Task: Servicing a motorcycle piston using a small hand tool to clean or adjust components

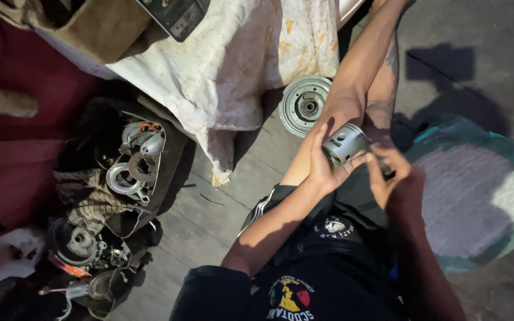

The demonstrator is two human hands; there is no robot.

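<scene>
Far left: dark red surface (pixel 13 137) w/ a heap of greasy metal engine parts (pixel 132 163) — round silver rings, toothed discs, a housing — lying on dark rags, some inside a shallow dark tray. Below that, more round metal bits and a striped cloth (pixel 87 205), all jumbled, hard to tell apart.

Top centre: stained white cloth (pixel 227 65) draped down over the grey concrete floor (pixel 209 226), a brown cardboard box (pixel 99 27) on its upper left edge. Just right of the cloth's lower edge, a round grey metal pulley-like disc (pixel 304 106) lies flat on the floor, partly hidden behind the person's bare leg.

Centre-right: left hand (pixel 323 163) wraps round the short silver metal cylinder w/ side hole (pixel 344 142) (looks like a piston) — fingers curled behind it, thumb under, firm grip. Cylinder is held up over the person's lap, just above the knee, tilted, open end facing the right hand. Right hand (pixel 391 169) is closed in a pinch at the cylinder's right end, fingertips touching it; whether it holds some small dark item there I can't tell — too shadowed. Person sits in black shorts and black printed shirt.

Far right: round teal-rimmed grey mat or lid (pixel 477 196) flat on floor, apart from the hands.
</scene>
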